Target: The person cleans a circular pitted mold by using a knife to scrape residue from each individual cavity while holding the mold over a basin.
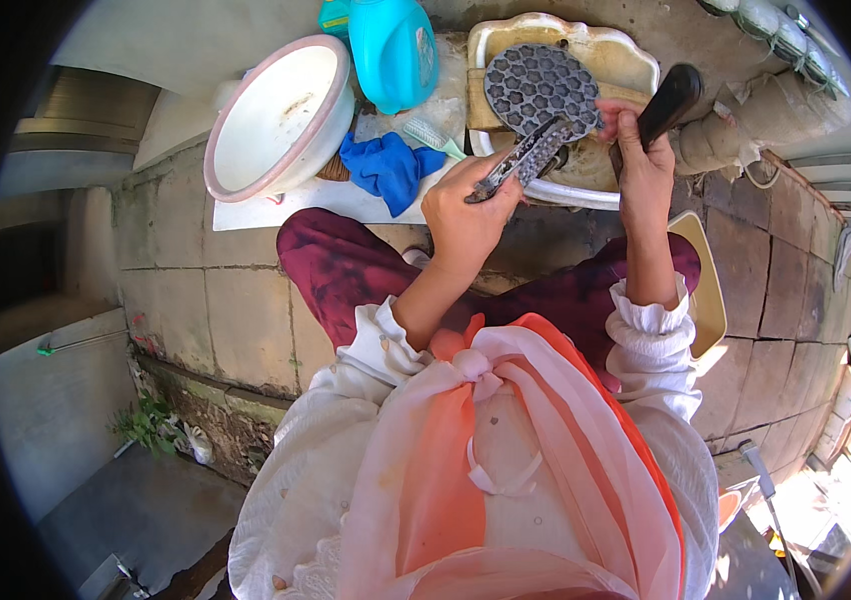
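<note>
My left hand [468,206] is closed around a dark, worn hand tool [521,161] whose mottled end reaches to the lower edge of a round metal plate with flower-shaped hollows [542,86]. The plate lies tilted over a wooden board [482,101] at a white ceramic basin [643,67]. In my right hand [647,157] is a dark handle [671,101], held upright, its lower part mostly hidden by the fingers. The right fingertips are close to the plate's right edge. A green-handled scrubbing brush [431,136] and a blue cloth [393,165] lie left of my left hand.
A large white bowl with a pink rim [275,120] stands at the left, beside a turquoise plastic jug [394,60]. A wrapped pipe [763,112] runs right of the basin. Near my right knee is a yellowish plastic tub [703,292]. Paving slabs [245,300] surround my legs.
</note>
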